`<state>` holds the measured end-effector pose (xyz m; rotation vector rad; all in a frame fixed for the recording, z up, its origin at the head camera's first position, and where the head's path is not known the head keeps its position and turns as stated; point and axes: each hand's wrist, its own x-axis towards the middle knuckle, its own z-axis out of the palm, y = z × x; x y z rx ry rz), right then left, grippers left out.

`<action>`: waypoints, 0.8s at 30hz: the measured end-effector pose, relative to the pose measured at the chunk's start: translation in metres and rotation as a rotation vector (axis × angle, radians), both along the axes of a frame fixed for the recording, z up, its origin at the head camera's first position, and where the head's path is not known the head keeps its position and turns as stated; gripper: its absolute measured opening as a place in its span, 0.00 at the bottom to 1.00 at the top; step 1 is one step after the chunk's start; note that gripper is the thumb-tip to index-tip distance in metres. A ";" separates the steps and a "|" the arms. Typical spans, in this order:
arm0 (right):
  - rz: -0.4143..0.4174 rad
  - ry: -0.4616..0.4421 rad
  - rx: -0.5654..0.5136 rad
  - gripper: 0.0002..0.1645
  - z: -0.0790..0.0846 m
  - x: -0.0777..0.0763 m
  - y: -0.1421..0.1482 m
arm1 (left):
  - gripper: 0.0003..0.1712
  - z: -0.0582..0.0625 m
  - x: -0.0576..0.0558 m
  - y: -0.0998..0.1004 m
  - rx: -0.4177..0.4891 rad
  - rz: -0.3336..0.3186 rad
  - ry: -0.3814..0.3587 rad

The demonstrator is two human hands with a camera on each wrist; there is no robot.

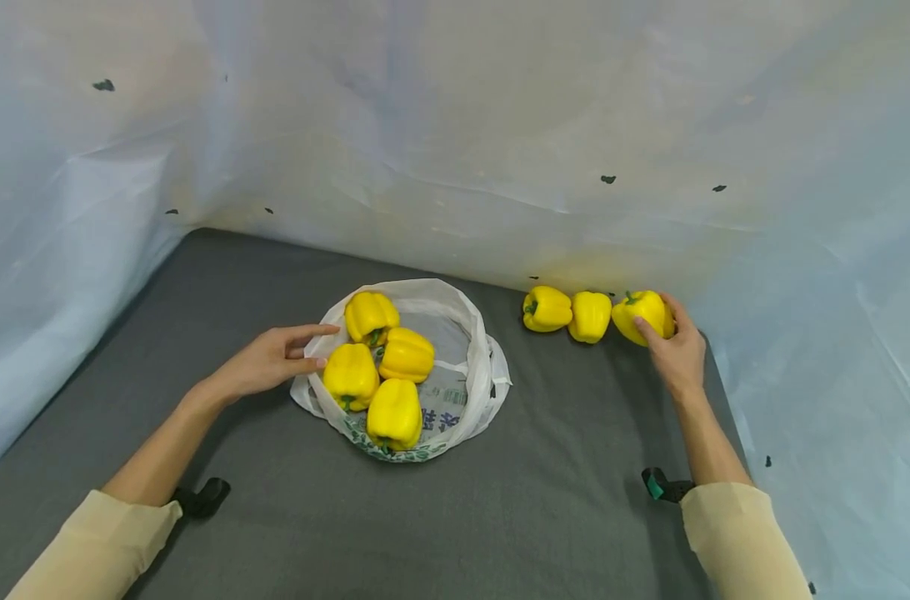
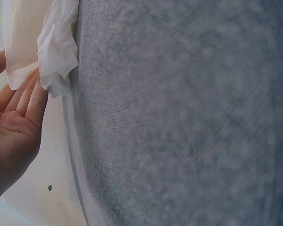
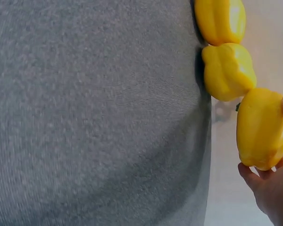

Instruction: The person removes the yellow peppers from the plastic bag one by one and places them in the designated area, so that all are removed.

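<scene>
At the far right, my right hand point(image 1: 678, 354) grips a yellow bell pepper point(image 1: 639, 317), thumb on the near side and fingers round its far side. In the right wrist view this pepper point(image 3: 262, 129) is lifted off the grey cloth. Two more yellow bell peppers point(image 1: 548, 309) lie side by side just left of it. My left hand point(image 1: 267, 360) is at the left rim of a white plastic bag point(image 1: 492, 375), its fingers fairly straight. The left wrist view has those fingers point(image 2: 35, 101) against the bag's outside. Several yellow bell peppers point(image 1: 395, 414) sit inside the open bag.
A grey cloth point(image 1: 545, 500) covers the work surface. Pale plastic sheeting point(image 1: 455, 125) rises along the back, with more sheeting point(image 1: 860, 333) at the right edge. The loose peppers lie close to the back sheeting.
</scene>
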<state>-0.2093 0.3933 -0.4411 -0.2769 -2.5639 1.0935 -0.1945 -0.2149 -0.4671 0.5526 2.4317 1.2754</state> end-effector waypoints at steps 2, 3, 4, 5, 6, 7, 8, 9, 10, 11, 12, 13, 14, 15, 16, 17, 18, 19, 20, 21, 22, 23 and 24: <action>-0.022 0.009 -0.003 0.39 -0.002 0.000 0.000 | 0.34 0.001 -0.001 0.001 -0.012 -0.008 0.006; -0.031 0.012 -0.003 0.38 -0.003 -0.001 0.000 | 0.34 0.001 -0.002 0.001 -0.018 -0.012 0.011; -0.035 0.018 -0.002 0.38 -0.004 -0.002 -0.001 | 0.34 0.001 -0.002 0.001 -0.020 -0.015 0.013; -0.041 0.021 0.000 0.38 -0.005 -0.003 -0.001 | 0.34 0.001 -0.002 0.001 -0.018 -0.016 0.009; -0.044 0.026 0.002 0.38 -0.006 -0.005 -0.002 | 0.34 0.001 -0.003 0.001 -0.020 -0.016 0.007; -0.047 0.033 0.002 0.38 -0.008 -0.006 -0.003 | 0.34 0.001 -0.003 0.001 -0.022 -0.018 0.011; -0.051 0.034 0.005 0.38 -0.009 -0.007 -0.003 | 0.34 0.002 -0.003 0.001 -0.023 -0.019 0.015; -0.058 0.032 0.007 0.38 -0.011 -0.008 -0.004 | 0.34 0.002 -0.003 0.001 -0.022 -0.018 0.014; -0.064 0.029 0.006 0.38 -0.013 -0.009 -0.004 | 0.34 0.002 -0.003 0.001 -0.019 -0.018 0.007; -0.071 0.026 0.001 0.38 -0.014 -0.010 -0.005 | 0.34 0.002 -0.003 0.001 -0.019 -0.018 0.005; -0.077 0.022 -0.005 0.39 -0.016 -0.011 -0.005 | 0.34 0.002 -0.002 0.001 -0.020 -0.020 0.003; -0.084 0.014 -0.016 0.39 -0.018 -0.011 -0.005 | 0.34 0.002 -0.002 0.001 -0.018 -0.020 -0.002; -0.091 0.007 -0.029 0.39 -0.019 -0.012 -0.006 | 0.34 0.002 -0.002 0.001 -0.016 -0.020 -0.004; -0.096 0.003 -0.048 0.39 -0.020 -0.012 -0.006 | 0.34 0.002 -0.002 0.001 -0.015 -0.022 -0.004; -0.103 -0.001 -0.064 0.39 -0.021 -0.013 -0.006 | 0.34 0.002 -0.002 0.001 -0.015 -0.024 -0.002; -0.111 -0.003 -0.077 0.39 -0.022 -0.013 -0.007 | 0.34 0.002 -0.002 0.001 -0.016 -0.026 0.004; -0.119 -0.008 -0.087 0.39 -0.023 -0.014 -0.008 | 0.34 0.002 -0.002 0.001 -0.011 -0.027 0.003; -0.129 -0.013 -0.096 0.39 -0.023 -0.014 -0.008 | 0.33 0.002 -0.003 0.001 -0.009 -0.027 0.003; -0.138 -0.017 -0.102 0.39 -0.024 -0.015 -0.009 | 0.33 0.002 -0.003 0.001 -0.009 -0.027 0.005; -0.148 -0.021 -0.106 0.39 -0.024 -0.015 -0.010 | 0.33 0.002 -0.003 0.001 -0.006 -0.028 -0.001; -0.159 -0.028 -0.107 0.39 -0.025 -0.016 -0.011 | 0.33 0.002 -0.003 0.001 -0.004 -0.027 -0.006; -0.169 -0.034 -0.108 0.39 -0.025 -0.017 -0.011 | 0.33 0.002 -0.003 0.001 0.001 -0.027 -0.014; -0.180 -0.040 -0.109 0.40 -0.026 -0.017 -0.012 | 0.33 0.001 -0.004 0.001 0.006 -0.028 -0.021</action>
